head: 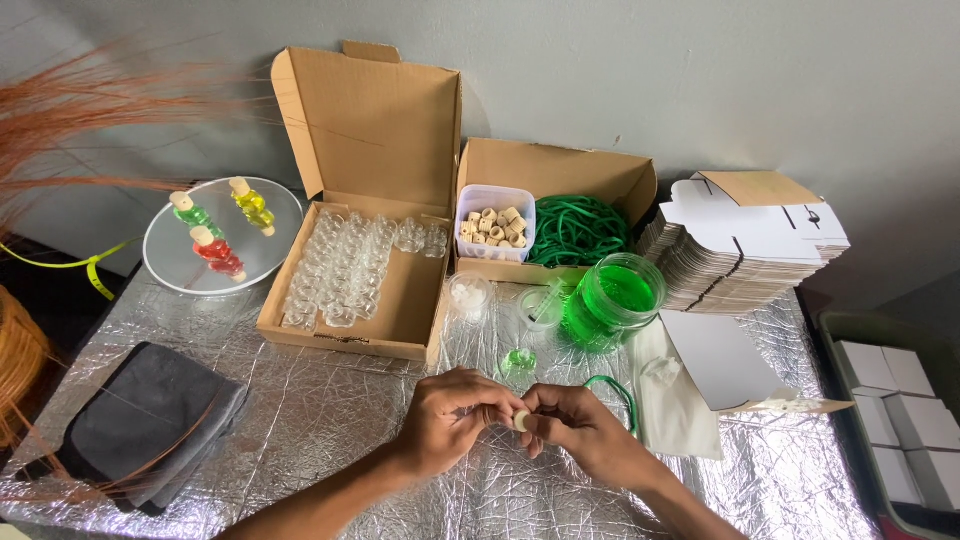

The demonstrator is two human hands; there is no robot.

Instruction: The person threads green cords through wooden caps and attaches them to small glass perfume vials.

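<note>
Together, both hands [515, 420] pinching cork [521, 421].

- An open brown cardboard box with a raised lid [365, 200] stands beyond and left of the joined hands, its tray lined with rows of small clear bottles.
- A second open brown cardboard box [560, 175] stands straight beyond the hands, just right of the first.
- A stack of flat white and brown die-cut carton blanks [745, 245] lies beyond and to the right.
- Small folded white boxes in a grey tray [905, 420] sit far right, level with the hands.
</note>
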